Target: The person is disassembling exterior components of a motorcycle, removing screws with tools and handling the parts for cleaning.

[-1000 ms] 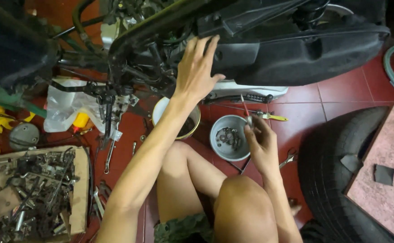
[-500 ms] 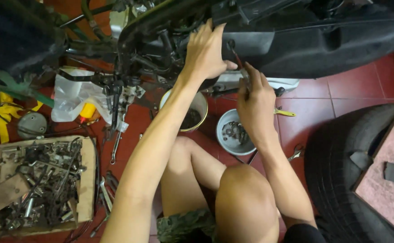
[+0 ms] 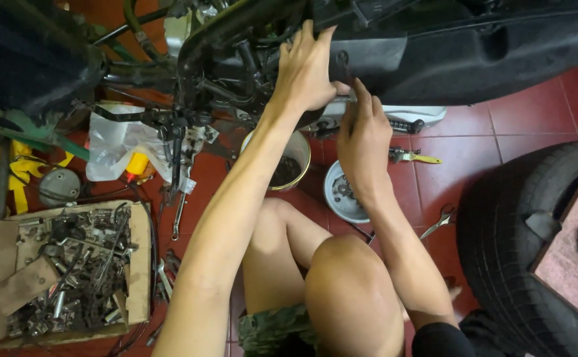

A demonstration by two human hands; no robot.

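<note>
Left hand [image 3: 305, 69]: fingers spread, palm pressed flat on motorcycle underside [image 3: 434, 59], gripping nothing.
Right hand [image 3: 363, 139]: fingers pinched at same panel edge; contents unclear.
Below: metal bowl [image 3: 335, 195], bucket [image 3: 299, 149], on red tiles [image 3: 474, 158].

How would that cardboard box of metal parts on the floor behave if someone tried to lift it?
The cardboard box is heaped with metal parts, so it is probably heavy for its size. Its walls look bent and soft, so it may well sag or tear if lifted by one edge. Pushed, it would likely drag rather than slide.
</note>
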